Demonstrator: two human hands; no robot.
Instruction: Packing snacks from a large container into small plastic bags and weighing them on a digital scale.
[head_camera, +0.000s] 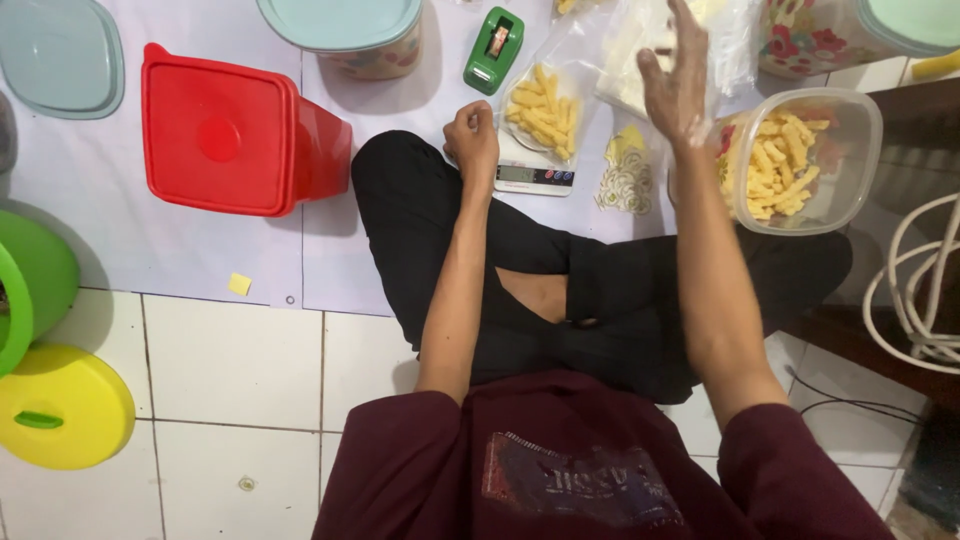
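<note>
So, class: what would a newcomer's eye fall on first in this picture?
Probably the bright red lidded tub, lying on the white sheet at upper left. Next, the yellow snack sticks: a bag on the small scale by the left hand, and a clear tub beside the raised right hand.

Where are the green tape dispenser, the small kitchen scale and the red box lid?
green tape dispenser (493, 49), head view, middle of its top.
kitchen scale (535, 177), head view, front display strip.
red box lid (217, 131), head view, centre of the lid.
</note>
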